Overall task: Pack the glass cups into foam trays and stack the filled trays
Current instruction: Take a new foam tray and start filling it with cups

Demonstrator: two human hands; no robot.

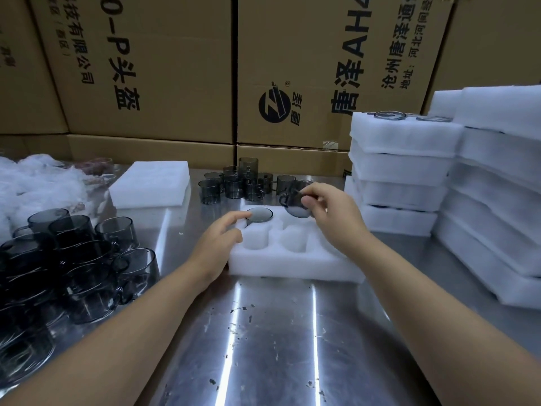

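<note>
**Packing under way, one pocket filled**

Fingertips (pixel 306 204) of the right hand (pixel 330 212) are curled in a pinch on a smoky grey glass cup (pixel 294 207). They hold it tilted just above the far right part of a white foam tray with round pockets (pixel 292 263). The left hand (pixel 222 238) lies on the tray's left edge with its fingers loosely bent and holding nothing; its fingertips touch the foam beside a second grey cup (pixel 259 215), which sits sunk in the far left pocket. Two near pockets (pixel 257 238) stand empty.

The tray lies on a scratched steel table (pixel 263 332). Behind it stands a cluster of upright grey cups (pixel 234 183), some stacked. A thick white foam block (pixel 152 183) lies to the left, and nearer the camera is a heap of dark glass cups (pixel 73 259) lying on their sides. White wadding (pixel 35 180) is bunched at the far left. To the right, filled foam trays rise in two stacks (pixel 404 171), and cup rims show in the top tray of the nearer stack. Printed brown cardboard boxes (pixel 146 68) wall the back.
</note>
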